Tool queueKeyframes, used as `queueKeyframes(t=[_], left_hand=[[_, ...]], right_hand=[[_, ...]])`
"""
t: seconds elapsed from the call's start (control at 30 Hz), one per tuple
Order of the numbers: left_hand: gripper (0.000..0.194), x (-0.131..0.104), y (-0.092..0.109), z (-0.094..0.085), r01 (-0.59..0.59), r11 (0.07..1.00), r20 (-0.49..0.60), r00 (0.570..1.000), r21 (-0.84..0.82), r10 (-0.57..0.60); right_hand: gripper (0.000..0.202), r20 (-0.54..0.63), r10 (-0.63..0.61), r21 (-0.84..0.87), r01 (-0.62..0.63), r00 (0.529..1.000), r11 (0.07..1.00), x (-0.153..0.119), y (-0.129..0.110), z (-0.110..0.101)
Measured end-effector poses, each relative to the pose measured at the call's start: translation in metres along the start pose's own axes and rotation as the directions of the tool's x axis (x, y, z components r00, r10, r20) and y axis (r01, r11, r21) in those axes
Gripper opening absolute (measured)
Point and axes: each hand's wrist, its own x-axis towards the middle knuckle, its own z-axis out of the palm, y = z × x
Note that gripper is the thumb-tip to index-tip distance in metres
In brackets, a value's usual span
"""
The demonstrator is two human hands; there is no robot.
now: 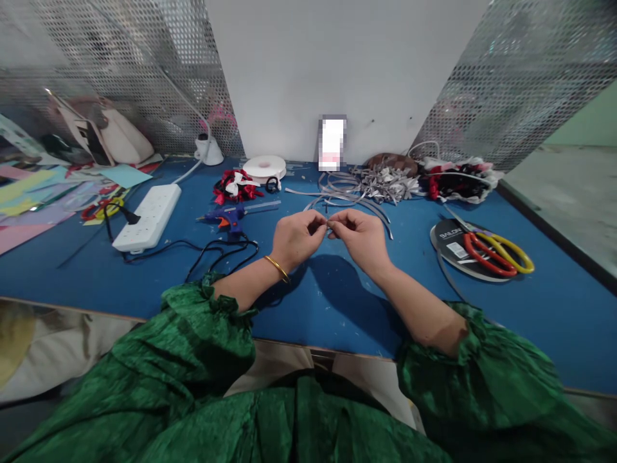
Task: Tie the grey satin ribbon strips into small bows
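Note:
My left hand [297,240] and my right hand [359,236] meet fingertip to fingertip above the middle of the blue table. Both are closed in a pinch on a small piece of grey ribbon [327,208], mostly hidden by the fingers. Just behind them lie loose lengths of grey ribbon [354,195] and a pile of grey ribbon bows [393,185]. Left of my left hand rests a blue glue gun [230,217] with a clear glue stick in its back. A gold bangle circles my left wrist.
Red-and-yellow-handled scissors [491,251] lie on a black round spool [450,241] at right. A white ribbon spool [264,168], red and black bows [235,186] and a lit phone [331,143] stand behind. A white power strip [147,218] and cables [216,244] occupy the left.

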Motion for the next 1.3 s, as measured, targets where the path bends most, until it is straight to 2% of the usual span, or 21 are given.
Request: queueKeyframes(t=[0.23,0.4,0.53,0.67,0.73,0.8,0.97,1.03,1.1,1.17,1.3], left_hand=[[0.015,0.001,-0.001,0.000,-0.033,0.999,-0.021,0.999,0.011,0.033],[0.014,0.001,-0.002,0.000,-0.067,0.997,-0.011,0.998,0.036,0.067],[0.012,0.003,0.000,-0.001,0.012,1.000,0.002,1.000,-0.013,-0.012],[0.011,0.006,0.001,-0.002,0.130,0.973,0.081,0.990,-0.192,-0.116],[0.012,0.008,0.001,-0.001,0.193,0.936,0.136,0.978,-0.296,-0.159],[0.013,0.009,0.001,0.000,0.256,0.887,0.180,0.963,-0.383,-0.200],[0.017,0.010,0.002,0.000,0.418,0.685,0.333,0.906,-0.597,-0.262],[0.018,0.010,0.002,0.001,0.470,0.612,0.378,0.881,-0.636,-0.285],[0.017,0.010,0.002,0.001,0.475,0.605,0.365,0.879,-0.638,-0.305],[0.016,0.009,0.002,0.002,0.454,0.635,0.337,0.891,-0.625,-0.306],[0.015,0.008,0.002,0.002,0.426,0.695,0.311,0.904,-0.579,-0.294]], right_hand=[[0.009,0.058,-0.062,-0.038,0.064,0.996,0.997,0.003,0.005,-0.002],[0.009,0.068,-0.027,-0.006,0.028,0.997,1.000,0.005,0.007,-0.003],[0.007,0.043,-0.052,0.028,0.051,0.998,0.998,0.006,0.004,-0.003],[0.009,0.042,-0.021,0.164,0.014,0.999,0.986,0.009,0.004,-0.003],[0.010,0.044,-0.010,0.195,0.002,0.999,0.981,0.010,0.005,-0.004],[0.010,0.032,-0.048,0.165,0.042,0.998,0.985,0.010,0.004,-0.006],[0.015,-0.016,-0.284,-0.139,0.279,0.959,0.950,0.004,-0.001,-0.007],[0.016,-0.022,-0.312,-0.193,0.303,0.950,0.933,0.002,-0.002,-0.006],[0.015,0.004,-0.253,-0.129,0.251,0.967,0.959,0.003,-0.003,-0.005],[0.013,0.049,-0.146,0.008,0.145,0.988,0.989,0.004,-0.002,-0.004],[0.011,0.085,0.070,0.220,-0.088,0.994,0.972,0.006,-0.002,-0.003]])
